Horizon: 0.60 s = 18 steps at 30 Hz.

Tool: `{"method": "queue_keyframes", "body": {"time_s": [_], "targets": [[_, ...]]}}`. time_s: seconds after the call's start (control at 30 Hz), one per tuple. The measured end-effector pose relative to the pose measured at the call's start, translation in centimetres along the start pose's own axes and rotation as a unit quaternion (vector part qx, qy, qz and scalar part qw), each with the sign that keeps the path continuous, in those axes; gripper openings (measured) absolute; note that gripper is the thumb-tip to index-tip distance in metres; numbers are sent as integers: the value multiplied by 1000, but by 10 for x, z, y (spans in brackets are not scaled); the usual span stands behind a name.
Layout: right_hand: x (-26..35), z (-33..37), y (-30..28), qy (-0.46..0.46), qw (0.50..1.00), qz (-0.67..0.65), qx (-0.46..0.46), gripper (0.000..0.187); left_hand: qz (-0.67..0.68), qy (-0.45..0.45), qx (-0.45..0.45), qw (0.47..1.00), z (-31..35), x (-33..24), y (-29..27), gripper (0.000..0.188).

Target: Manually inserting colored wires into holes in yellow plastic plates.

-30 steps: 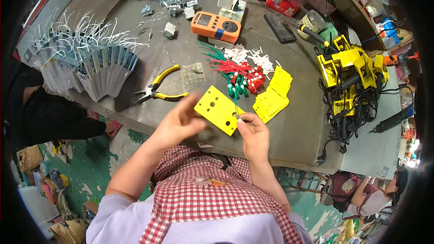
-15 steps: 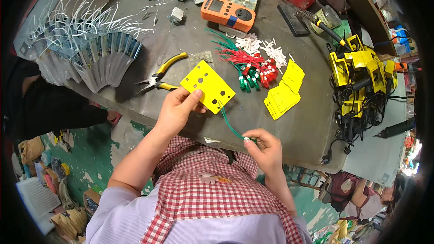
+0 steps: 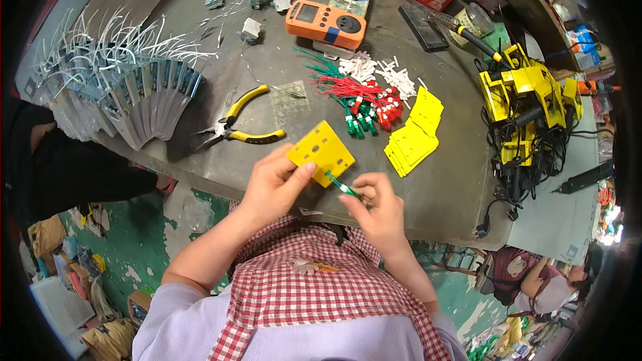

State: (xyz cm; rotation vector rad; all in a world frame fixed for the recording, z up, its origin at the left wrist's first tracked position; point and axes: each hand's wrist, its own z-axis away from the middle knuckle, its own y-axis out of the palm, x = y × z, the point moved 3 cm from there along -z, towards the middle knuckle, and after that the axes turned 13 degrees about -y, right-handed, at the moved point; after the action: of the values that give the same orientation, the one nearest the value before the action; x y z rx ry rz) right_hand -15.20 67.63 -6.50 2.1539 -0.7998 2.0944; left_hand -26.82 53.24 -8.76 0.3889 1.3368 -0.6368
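Note:
My left hand [image 3: 275, 184] pinches a thin yellow plate [image 3: 315, 155] with several holes by its near left edge, tilted above the table's front edge. My right hand [image 3: 378, 208] is closed on a small green indicator light [image 3: 348, 190] just below the plate. Green wires run from the light to a hole near the plate's lower corner, and their far ends are hidden behind it. Beyond my hands lies a pile of red indicator lights [image 3: 388, 115] and green indicator lights [image 3: 361, 124] with coloured leads. To its right, more yellow plates [image 3: 409, 147] lie in an overlapping stack.
Yellow-handled pliers [image 3: 257, 138] lie left of the plate. An orange meter [image 3: 324, 25] and white tubes [image 3: 398, 80] are farther back. At left stand grey panels [image 3: 144, 103] with white wires; at right are a soldering iron [image 3: 478, 43] and yellow housings [image 3: 531, 87] with black cables.
My right hand has moved up and left, bringing the green light close to the plate; less wire shows between them. The plate has shifted slightly down and changed tilt.

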Motion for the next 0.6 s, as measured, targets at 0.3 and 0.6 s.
{"method": "queue_keyframes", "body": {"time_s": [0.3,0.6], "targets": [[11,-11,14,-208,971,119,27,23,16,-62,2,998,9,-2,5,21],[5,-39,-4,-140,983,119,17,17,167,-80,15,983,11,-1,0,26]]}}
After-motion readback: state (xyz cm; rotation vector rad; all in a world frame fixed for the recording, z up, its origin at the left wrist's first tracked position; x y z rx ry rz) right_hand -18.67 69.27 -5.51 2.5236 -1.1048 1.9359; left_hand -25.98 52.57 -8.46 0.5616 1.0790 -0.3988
